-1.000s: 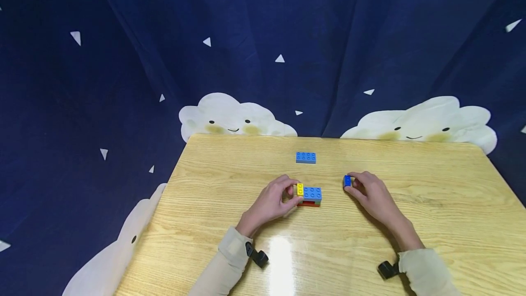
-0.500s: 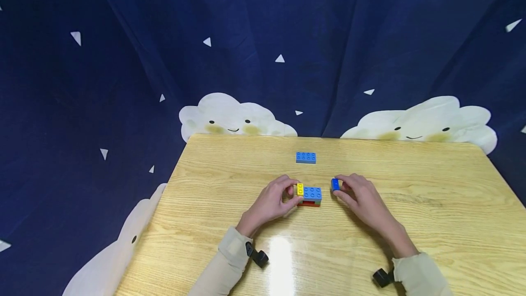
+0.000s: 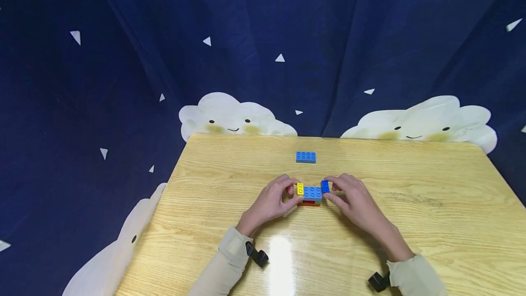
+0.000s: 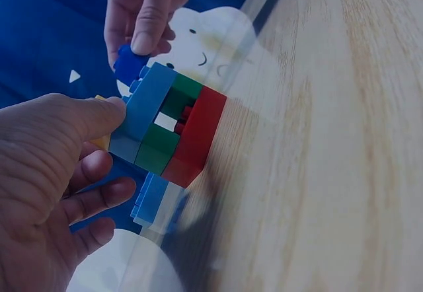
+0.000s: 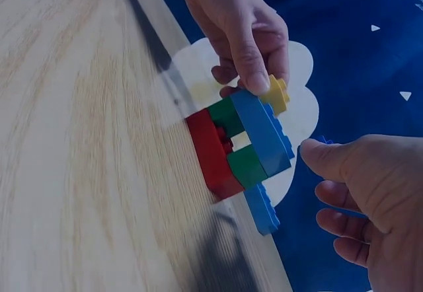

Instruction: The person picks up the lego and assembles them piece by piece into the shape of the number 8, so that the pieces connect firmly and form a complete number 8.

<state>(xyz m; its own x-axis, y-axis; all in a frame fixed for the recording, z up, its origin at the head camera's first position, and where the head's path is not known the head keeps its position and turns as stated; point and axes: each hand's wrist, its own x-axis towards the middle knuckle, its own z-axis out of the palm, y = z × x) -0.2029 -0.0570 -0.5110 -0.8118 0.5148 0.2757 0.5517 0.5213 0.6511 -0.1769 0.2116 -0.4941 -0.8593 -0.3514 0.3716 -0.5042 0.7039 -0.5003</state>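
Pinching a yellow block [image 3: 300, 189], the left hand [image 3: 271, 202] seems to steady the block stack [image 3: 312, 193] just to its right; the right hand [image 3: 358, 203] pinches a dark blue block [image 3: 325, 186] at the other end. Aligning it squarely before pressing should help.

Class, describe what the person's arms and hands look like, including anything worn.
The left hand and right hand are bare, without gloves. The left sleeve and right sleeve are long and plain beige; a small black device sits at each cuff.
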